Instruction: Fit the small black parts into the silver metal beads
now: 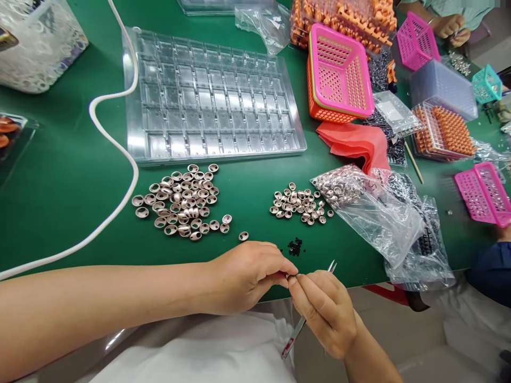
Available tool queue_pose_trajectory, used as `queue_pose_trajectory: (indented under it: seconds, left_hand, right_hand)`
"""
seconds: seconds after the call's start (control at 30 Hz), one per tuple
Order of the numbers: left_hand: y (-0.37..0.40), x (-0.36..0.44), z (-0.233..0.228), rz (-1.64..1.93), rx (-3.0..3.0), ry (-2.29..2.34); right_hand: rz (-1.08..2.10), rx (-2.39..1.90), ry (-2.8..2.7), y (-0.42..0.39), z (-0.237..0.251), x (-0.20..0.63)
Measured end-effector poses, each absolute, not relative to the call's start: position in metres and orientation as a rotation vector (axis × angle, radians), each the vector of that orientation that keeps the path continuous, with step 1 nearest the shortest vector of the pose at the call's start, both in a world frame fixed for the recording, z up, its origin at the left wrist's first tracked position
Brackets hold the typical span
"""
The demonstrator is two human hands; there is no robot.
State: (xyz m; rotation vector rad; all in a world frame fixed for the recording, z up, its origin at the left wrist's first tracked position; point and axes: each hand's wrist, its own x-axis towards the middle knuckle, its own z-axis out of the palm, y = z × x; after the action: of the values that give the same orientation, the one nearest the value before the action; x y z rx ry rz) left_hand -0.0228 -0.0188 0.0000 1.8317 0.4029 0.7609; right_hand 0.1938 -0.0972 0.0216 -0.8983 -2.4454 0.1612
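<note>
- A white cable point(120, 149) curves over the green table point(64, 175), up and left of the hands.
- The left hand point(247, 274) pinches a small metal piece point(291, 277) at its fingertips, at the table's near edge.
- Above it lies the larger pile of metal cups point(181, 202), with a clear compartment tray point(211, 96) beyond.
- The right hand point(325, 308), touching the left, grips tweezers point(303, 314).
- Tiny black bits point(295, 246) lie just above both hands.
- A smaller cup pile point(299, 205) and plastic bags point(379, 213) sit up and right.
</note>
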Motion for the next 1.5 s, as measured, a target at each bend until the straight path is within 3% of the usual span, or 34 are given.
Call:
queue_pose_trajectory:
  seconds: [0.7,1.5]
  left_hand:
    - [-0.020,-0.025,0.002,0.733,1.828,0.460]
    - [-0.011,-0.022,0.006,0.558,1.372,0.601]
  right_hand:
    - [0.281,-0.852,-2.383,-0.089,0.016,0.191]
    - [0.099,-1.133,-1.914,-0.105,-0.005,0.175]
